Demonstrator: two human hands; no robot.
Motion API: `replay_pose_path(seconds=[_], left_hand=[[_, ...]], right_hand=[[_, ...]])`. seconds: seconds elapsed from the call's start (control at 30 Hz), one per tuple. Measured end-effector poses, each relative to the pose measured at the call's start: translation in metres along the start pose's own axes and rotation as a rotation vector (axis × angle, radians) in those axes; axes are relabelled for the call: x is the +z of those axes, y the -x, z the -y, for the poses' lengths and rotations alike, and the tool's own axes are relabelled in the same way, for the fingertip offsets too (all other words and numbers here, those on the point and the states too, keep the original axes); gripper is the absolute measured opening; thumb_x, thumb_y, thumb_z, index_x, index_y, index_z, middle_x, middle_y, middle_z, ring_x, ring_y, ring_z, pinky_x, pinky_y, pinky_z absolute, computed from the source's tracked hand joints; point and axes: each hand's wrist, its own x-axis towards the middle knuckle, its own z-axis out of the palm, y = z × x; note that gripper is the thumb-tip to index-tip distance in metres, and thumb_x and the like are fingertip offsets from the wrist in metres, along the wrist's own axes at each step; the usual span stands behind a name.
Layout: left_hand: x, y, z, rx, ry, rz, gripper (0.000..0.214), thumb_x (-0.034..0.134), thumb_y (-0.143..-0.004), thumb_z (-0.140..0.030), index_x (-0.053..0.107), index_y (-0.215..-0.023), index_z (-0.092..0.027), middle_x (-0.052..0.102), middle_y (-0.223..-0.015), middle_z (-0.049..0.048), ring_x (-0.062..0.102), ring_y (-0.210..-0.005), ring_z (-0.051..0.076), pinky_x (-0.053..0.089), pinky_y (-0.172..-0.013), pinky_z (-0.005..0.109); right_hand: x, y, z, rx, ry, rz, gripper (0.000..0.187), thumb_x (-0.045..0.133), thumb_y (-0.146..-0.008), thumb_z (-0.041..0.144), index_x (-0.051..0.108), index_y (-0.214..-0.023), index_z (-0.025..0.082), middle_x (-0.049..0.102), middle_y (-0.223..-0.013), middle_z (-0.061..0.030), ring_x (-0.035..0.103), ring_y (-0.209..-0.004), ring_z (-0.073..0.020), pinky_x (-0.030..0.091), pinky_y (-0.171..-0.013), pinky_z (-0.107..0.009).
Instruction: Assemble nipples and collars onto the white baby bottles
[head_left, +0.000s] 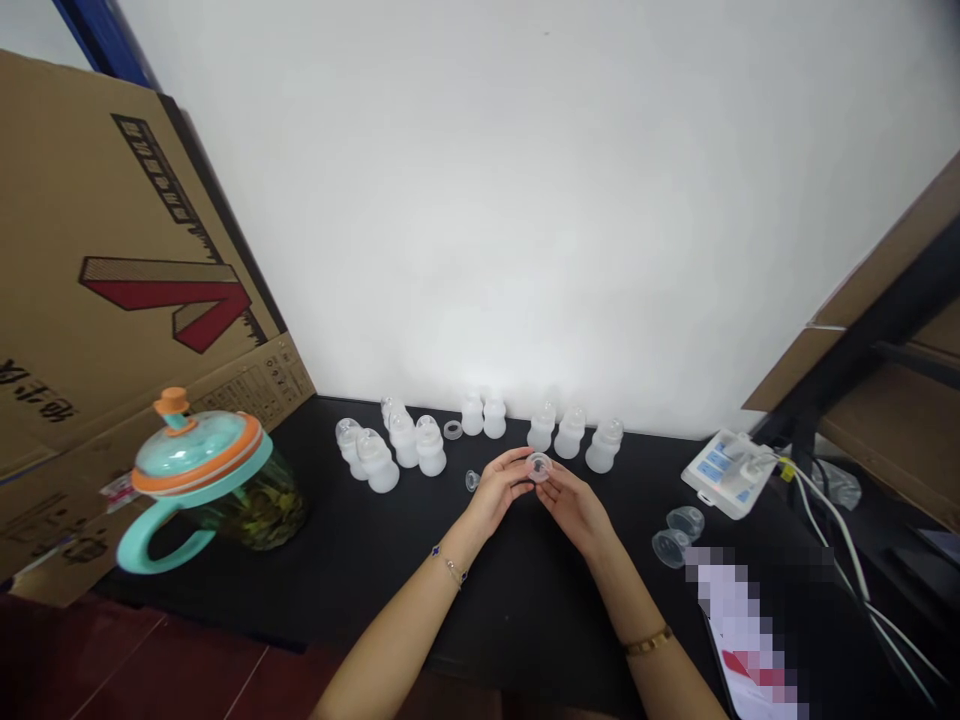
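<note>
In the head view, my left hand (500,489) and my right hand (571,506) meet over the middle of the black table. Between their fingertips they hold a small translucent bottle ring (538,466); whether a nipple sits inside it I cannot tell. Just left of my left fingers lies a small clear silicone nipple (472,481). Another white ring (453,430) rests flat farther back. White baby bottles with clear domed caps stand beyond my hands: several on the left (377,462), two in the centre (494,416) and three on the right (570,434).
A teal-lidded pitcher (255,505) stands at the left, before a large cardboard box (112,230). To the right are two clear domed caps (670,548), a white power strip (727,472) with cables, and a partly blurred phone (750,660). A white wall (525,200) rises behind.
</note>
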Motion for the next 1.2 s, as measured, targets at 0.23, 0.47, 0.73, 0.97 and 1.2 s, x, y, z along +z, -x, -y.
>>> replay_pose_path(seconds=[0.23, 0.47, 0.73, 0.97, 1.2], left_hand=[[-0.0002, -0.0002, 0.0000, -0.035, 0.059, 0.008, 0.044, 0.086, -0.070, -0.022, 0.071, -0.111, -0.013, 0.075, -0.102, 0.0113, 0.069, -0.084, 0.016, 0.050, -0.078, 0.026], [0.0002, -0.0002, -0.0001, -0.047, 0.100, 0.024, 0.041, 0.087, -0.067, -0.020, 0.072, -0.105, -0.014, 0.075, -0.097, 0.0088, 0.068, -0.080, 0.014, 0.050, -0.076, 0.025], [0.0015, 0.0012, -0.0001, -0.041, 0.099, 0.048, 0.039, 0.087, -0.065, -0.020, 0.072, -0.100, -0.014, 0.075, -0.096, 0.0080, 0.068, -0.080, 0.015, 0.049, -0.076, 0.026], [0.0048, 0.0036, -0.0025, -0.039, 0.125, 0.078, 0.040, 0.089, -0.062, -0.019, 0.071, -0.097, -0.014, 0.074, -0.091, 0.0063, 0.066, -0.078, 0.014, 0.048, -0.074, 0.024], [0.0042, 0.0030, -0.0017, -0.031, 0.118, 0.093, 0.039, 0.090, -0.061, -0.020, 0.067, -0.092, -0.015, 0.072, -0.085, 0.0037, 0.065, -0.075, 0.013, 0.047, -0.074, 0.025]], right_hand=[[0.0002, 0.0009, 0.0019, 0.004, 0.011, 0.015, 0.028, 0.087, -0.065, 0.028, 0.077, -0.091, 0.023, 0.075, -0.092, 0.0007, 0.066, -0.085, -0.0147, 0.048, -0.085, -0.027], [-0.0025, 0.0002, 0.0023, 0.022, 0.039, 0.014, 0.023, 0.085, -0.066, 0.027, 0.076, -0.087, 0.023, 0.076, -0.090, -0.0004, 0.067, -0.087, -0.0177, 0.048, -0.083, -0.029], [-0.0048, 0.0003, 0.0040, 0.004, 0.067, 0.040, 0.024, 0.084, -0.065, 0.027, 0.076, -0.087, 0.022, 0.076, -0.089, -0.0009, 0.067, -0.086, -0.0181, 0.047, -0.083, -0.030], [-0.0065, 0.0010, 0.0047, -0.018, 0.074, 0.089, 0.022, 0.081, -0.067, 0.027, 0.077, -0.088, 0.022, 0.075, -0.090, -0.0014, 0.066, -0.087, -0.0186, 0.047, -0.084, -0.031], [-0.0041, 0.0021, 0.0055, -0.022, 0.087, 0.075, 0.018, 0.079, -0.066, 0.025, 0.076, -0.083, 0.022, 0.075, -0.088, -0.0019, 0.065, -0.088, -0.0207, 0.047, -0.084, -0.033]])
